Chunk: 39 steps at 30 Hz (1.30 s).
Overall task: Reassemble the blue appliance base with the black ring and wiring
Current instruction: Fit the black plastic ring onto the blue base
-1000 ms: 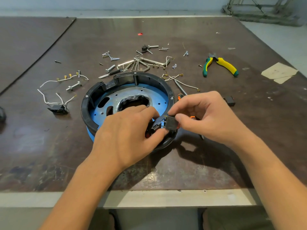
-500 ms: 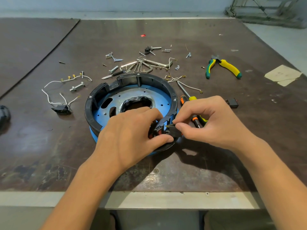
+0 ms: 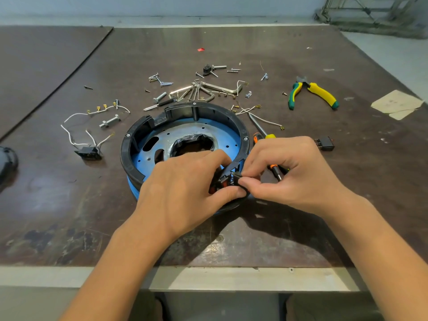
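At the near edge of the black ring (image 3: 129, 147), your right hand (image 3: 296, 172) had pushed the small switch (image 3: 236, 175) further in within the last second. It was pinched between your thumb and forefinger, tight against the ring's notch. Your left hand (image 3: 185, 188) gripped that same edge, thumb under the switch. The blue base (image 3: 231, 137) lay flat beneath the ring. The switch looked nearly seated, but the white wires (image 3: 76, 115) left of the ring were not yet attached.
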Available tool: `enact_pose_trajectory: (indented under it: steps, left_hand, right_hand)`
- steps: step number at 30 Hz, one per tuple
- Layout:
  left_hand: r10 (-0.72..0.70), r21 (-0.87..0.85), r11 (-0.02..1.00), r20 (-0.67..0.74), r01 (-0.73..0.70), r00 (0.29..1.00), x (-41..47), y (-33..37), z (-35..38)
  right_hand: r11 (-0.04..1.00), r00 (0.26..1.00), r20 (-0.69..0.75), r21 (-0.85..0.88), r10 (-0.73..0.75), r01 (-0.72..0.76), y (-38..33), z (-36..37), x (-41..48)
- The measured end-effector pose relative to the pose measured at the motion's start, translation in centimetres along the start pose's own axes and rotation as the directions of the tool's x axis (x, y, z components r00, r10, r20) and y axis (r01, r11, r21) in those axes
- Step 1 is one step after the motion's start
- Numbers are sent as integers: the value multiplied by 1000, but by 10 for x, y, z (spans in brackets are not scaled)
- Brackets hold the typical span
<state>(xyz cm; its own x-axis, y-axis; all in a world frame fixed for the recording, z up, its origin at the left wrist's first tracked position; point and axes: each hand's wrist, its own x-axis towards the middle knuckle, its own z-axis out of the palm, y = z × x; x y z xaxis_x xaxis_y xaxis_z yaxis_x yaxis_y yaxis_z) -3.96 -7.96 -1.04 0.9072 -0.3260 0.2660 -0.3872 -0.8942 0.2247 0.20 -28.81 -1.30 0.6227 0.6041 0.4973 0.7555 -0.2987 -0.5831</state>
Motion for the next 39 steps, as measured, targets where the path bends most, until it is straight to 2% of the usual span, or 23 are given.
enact_pose_trajectory:
  steps: [9, 19, 25, 32, 39]
  left_hand:
    - [-10, 13, 1000, 4, 10, 1000, 0, 1, 1]
    - [7, 18, 1000, -9, -7, 1000, 0, 3, 0]
    - [-4, 48, 999, -8, 4, 1000, 0, 2, 3]
    - [-12, 48, 999, -13, 12, 1000, 0, 3, 2]
    - [-29, 52, 998, -9, 29, 1000, -1, 4, 1]
  right_hand:
    - [998, 998, -30, -8, -55, 55, 2, 5, 0]
    - [999, 999, -8, -2, -52, 52, 5, 4, -1]
    - [998, 997, 55, 30, 54, -55, 9, 4, -1]
    - [991, 993, 21, 68, 116, -117, 8, 3, -4]
    - [989, 986, 81, -47, 147, -144, 13, 1, -4]
